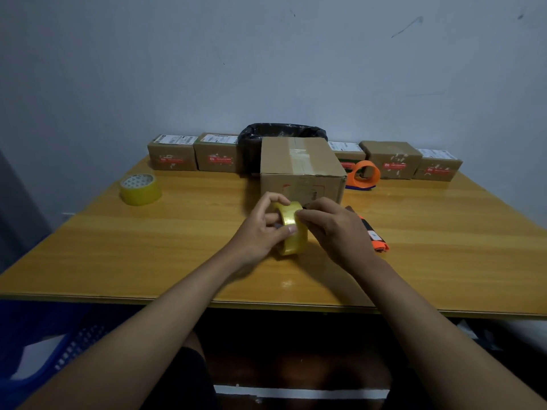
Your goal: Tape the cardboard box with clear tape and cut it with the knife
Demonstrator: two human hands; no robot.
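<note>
The yellowish roll of clear tape [291, 229] is held on edge by the left hand [262, 230] while its rim is picked at by the right hand [336, 229], seemingly for the loose end, the brown cardboard box [300, 170] waiting at twelve o'clock and the orange-and-black knife [373, 235] ready at three.

Mid-frame, both hands, left hand [260, 229] and right hand [334, 229], grip the tape roll [291, 229] below the cardboard box [299, 164]; the knife [374, 235] lies right.
</note>
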